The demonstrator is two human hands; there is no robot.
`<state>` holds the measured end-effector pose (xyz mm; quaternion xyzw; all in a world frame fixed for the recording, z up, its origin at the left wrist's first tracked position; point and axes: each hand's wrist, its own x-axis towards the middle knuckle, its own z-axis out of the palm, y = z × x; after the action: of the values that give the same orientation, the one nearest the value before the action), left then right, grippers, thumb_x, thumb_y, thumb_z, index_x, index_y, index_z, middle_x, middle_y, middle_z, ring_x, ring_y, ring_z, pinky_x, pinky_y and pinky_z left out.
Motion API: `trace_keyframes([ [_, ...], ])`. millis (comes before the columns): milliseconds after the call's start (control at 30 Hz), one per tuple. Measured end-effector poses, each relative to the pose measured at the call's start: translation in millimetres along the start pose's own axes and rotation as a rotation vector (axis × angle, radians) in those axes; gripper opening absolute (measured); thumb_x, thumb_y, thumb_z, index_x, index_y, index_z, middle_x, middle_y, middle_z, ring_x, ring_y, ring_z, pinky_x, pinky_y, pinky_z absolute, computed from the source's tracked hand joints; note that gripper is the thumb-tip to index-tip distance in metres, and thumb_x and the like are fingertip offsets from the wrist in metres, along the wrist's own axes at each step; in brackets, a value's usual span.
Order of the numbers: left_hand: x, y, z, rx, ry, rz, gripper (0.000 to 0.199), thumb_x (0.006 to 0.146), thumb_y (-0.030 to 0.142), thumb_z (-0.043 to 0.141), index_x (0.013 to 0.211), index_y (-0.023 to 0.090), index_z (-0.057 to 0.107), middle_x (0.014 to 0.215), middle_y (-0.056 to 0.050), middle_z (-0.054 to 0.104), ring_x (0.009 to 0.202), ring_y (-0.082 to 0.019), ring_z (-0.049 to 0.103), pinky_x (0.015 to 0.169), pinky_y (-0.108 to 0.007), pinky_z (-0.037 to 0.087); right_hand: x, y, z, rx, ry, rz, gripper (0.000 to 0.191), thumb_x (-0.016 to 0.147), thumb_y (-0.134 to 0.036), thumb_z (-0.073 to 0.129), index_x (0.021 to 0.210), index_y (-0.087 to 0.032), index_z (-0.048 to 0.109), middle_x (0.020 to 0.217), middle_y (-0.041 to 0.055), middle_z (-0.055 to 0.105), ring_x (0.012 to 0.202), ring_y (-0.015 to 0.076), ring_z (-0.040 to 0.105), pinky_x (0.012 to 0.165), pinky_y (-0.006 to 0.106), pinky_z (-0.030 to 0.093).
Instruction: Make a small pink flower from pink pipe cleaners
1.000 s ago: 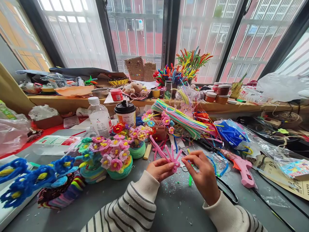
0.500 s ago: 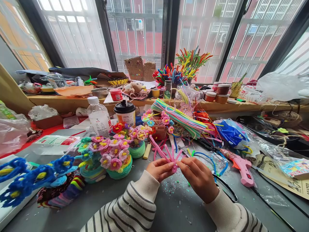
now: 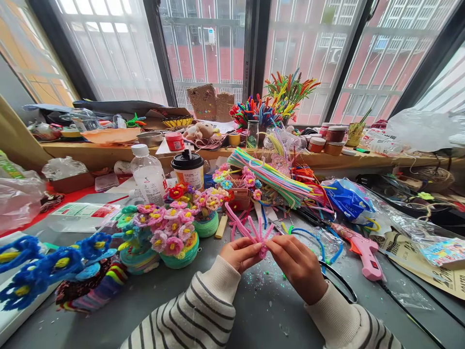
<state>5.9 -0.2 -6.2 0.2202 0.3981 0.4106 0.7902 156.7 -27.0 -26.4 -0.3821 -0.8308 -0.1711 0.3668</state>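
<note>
A small bundle of pink pipe cleaners spreads upward like a fan between my hands, with its curled base low down. My left hand pinches the base from the left, thumb and fingers pressed together. From the right, my right hand has its fingertips closed on the bundle's right side. Just beyond, longer pink pipe cleaners lie on the grey table. Scissors, partly hidden, rest behind my right hand.
Pots of fuzzy flowers and blue flowers stand at left. Behind are a bottle, a lidded cup and a pipe-cleaner pile. A pink glue gun with its cord lies right.
My right hand's fingertips have shifted slightly up and left against the pink bundle. My left hand keeps its pinch, almost unmoved.
</note>
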Motion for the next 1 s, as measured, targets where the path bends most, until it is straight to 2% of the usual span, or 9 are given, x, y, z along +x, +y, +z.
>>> trace_keyframes([
  [167, 1, -2, -1.1, 0.015, 0.044, 0.006, 0.026, 0.033, 0.008, 0.076, 0.054, 0.008, 0.059, 0.051, -0.001, 0.063, 0.050, -0.011, 0.060, 0.053, -0.018, 0.049, 2, -1, -3, -0.055, 0.015, -0.044, 0.021, 0.074, -0.007, 0.049, 0.094, -0.012, 0.055, 0.080, 0.0071, 0.060, 0.075, 0.0174, 0.052, 0.071, 0.030, 0.043],
  [267, 2, -5, -2.2, 0.033, 0.058, 0.046, 0.029, 0.031, 0.011, 0.076, 0.055, 0.008, 0.060, 0.050, -0.002, 0.063, 0.049, -0.011, 0.059, 0.054, -0.019, 0.049, 2, -2, -1, -0.089, 0.008, -0.018, 0.020, 0.073, -0.008, 0.050, 0.092, -0.013, 0.055, 0.080, 0.0064, 0.060, 0.074, 0.0174, 0.052, 0.070, 0.031, 0.042],
  [467, 5, -11, -3.0, 0.089, 0.058, 0.229, 0.027, 0.032, 0.018, 0.076, 0.051, 0.009, 0.059, 0.048, 0.000, 0.062, 0.050, -0.011, 0.057, 0.057, -0.023, 0.048, 7, -10, 0, -0.076, 0.047, 0.072, 0.013, 0.074, -0.012, 0.050, 0.085, -0.015, 0.056, 0.074, 0.0051, 0.059, 0.070, 0.0169, 0.050, 0.066, 0.029, 0.042],
  [633, 6, -16, -2.3, 0.274, 0.089, 0.491, 0.017, 0.041, 0.020, 0.072, 0.050, 0.012, 0.059, 0.051, 0.000, 0.059, 0.050, -0.014, 0.056, 0.056, -0.027, 0.049, 10, -15, 0, 0.059, -0.011, 0.270, 0.009, 0.075, -0.016, 0.046, 0.075, -0.016, 0.054, 0.071, 0.0050, 0.054, 0.071, 0.0174, 0.048, 0.065, 0.030, 0.040],
  [767, 3, -17, -3.6, 0.628, 0.134, 0.727, 0.002, 0.054, 0.016, 0.064, 0.055, 0.016, 0.064, 0.056, -0.003, 0.057, 0.052, -0.014, 0.055, 0.052, -0.023, 0.046, 8, -17, 4, 0.155, -0.072, 0.429, 0.011, 0.076, -0.019, 0.042, 0.070, -0.017, 0.050, 0.070, 0.0046, 0.051, 0.069, 0.0179, 0.046, 0.063, 0.032, 0.039],
  [867, -2, -15, -4.6, 0.814, 0.086, 0.831, 0.012, 0.060, 0.015, 0.058, 0.065, 0.020, 0.068, 0.061, -0.004, 0.058, 0.058, -0.015, 0.053, 0.056, -0.021, 0.043, 8, -18, 6, 0.256, -0.074, 0.499, 0.012, 0.076, -0.022, 0.042, 0.070, -0.017, 0.051, 0.070, 0.0039, 0.052, 0.069, 0.0174, 0.047, 0.061, 0.030, 0.039],
  [933, -4, -13, -4.8, 0.893, 0.057, 0.882, 0.017, 0.063, 0.014, 0.055, 0.070, 0.023, 0.068, 0.062, -0.004, 0.059, 0.060, -0.015, 0.052, 0.059, -0.020, 0.041, 9, -18, 6, 0.406, -0.070, 0.589, 0.013, 0.075, -0.025, 0.044, 0.069, -0.017, 0.052, 0.070, 0.0034, 0.053, 0.069, 0.0168, 0.049, 0.061, 0.029, 0.040],
  [1000, -5, -12, -5.2, 0.976, 0.031, 0.921, 0.020, 0.065, 0.015, 0.052, 0.074, 0.024, 0.068, 0.063, -0.005, 0.060, 0.062, -0.015, 0.052, 0.062, -0.020, 0.039, 9, -17, 5, 0.698, -0.081, 0.784, 0.012, 0.072, -0.026, 0.048, 0.067, -0.017, 0.054, 0.069, 0.0027, 0.055, 0.068, 0.0165, 0.051, 0.060, 0.029, 0.040],
])
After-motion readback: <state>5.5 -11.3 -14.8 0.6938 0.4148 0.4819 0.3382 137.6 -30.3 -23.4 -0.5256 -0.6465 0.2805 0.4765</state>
